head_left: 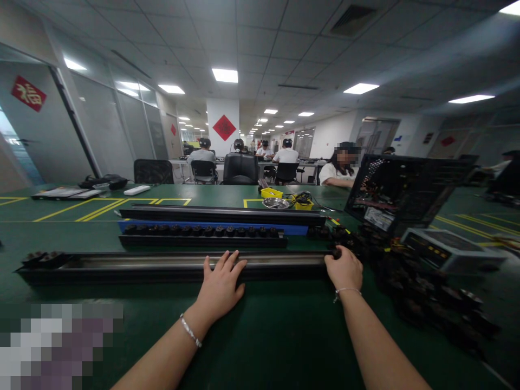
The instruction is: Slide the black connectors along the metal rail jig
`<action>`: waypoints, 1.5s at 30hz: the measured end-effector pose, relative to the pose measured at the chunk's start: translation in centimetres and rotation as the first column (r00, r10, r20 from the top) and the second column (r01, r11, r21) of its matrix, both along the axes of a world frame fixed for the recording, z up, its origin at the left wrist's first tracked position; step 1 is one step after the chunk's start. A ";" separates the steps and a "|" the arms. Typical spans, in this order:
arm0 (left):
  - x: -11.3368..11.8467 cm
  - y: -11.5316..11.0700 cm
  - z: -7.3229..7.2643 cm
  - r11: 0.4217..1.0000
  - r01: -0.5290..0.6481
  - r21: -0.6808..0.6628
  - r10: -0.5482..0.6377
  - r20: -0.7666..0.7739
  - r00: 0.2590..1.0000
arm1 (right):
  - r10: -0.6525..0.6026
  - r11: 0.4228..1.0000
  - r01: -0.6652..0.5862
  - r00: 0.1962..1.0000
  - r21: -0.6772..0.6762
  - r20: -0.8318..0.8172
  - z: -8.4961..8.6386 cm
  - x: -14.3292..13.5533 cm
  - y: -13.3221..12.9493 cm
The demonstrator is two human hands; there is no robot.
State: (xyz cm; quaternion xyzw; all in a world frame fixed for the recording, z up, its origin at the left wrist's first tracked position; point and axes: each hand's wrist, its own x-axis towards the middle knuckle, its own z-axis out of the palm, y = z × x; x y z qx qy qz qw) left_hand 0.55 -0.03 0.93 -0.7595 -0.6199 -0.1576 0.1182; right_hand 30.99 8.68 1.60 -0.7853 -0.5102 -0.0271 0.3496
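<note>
A long black rail [134, 275] with a bright metallic channel lies across the green table in front of me. My left hand [221, 284] rests flat on its near edge, fingers spread. At the rail's right end my right hand [344, 268] is closed, thumb and fingers pinching a small black part [337, 253] that is mostly hidden. Several black pieces [43, 259] sit in the rail's left end. Behind it, a shorter black rail [203, 241] holds a row of round black parts. Farther back lie a blue strip [296, 229] and another black rail [223, 214].
On the right stand an open computer case [385, 189] and a power supply unit [450, 250], with a heap of loose black parts [430, 292] in front. A metal dish [276, 203] and a yellow bin [271, 193] are farther back. A person [339, 172] sits across the table.
</note>
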 end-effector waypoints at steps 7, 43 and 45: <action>0.2 -0.1 0.2 1.000 -0.015 -0.001 0.015 -0.009 1.000 | -0.020 0.999 0.017 0.996 -0.038 -0.087 0.1 0.7 0.2; -0.1 0.0 0.0 1.000 -0.002 -0.002 0.001 -0.021 1.000 | -0.141 0.989 0.125 0.964 -0.083 -0.226 0.5 2.5 0.3; -0.1 0.0 0.1 1.000 -0.001 -0.010 0.001 -0.022 1.000 | -0.146 0.988 0.131 0.961 -0.081 -0.236 0.4 2.8 0.4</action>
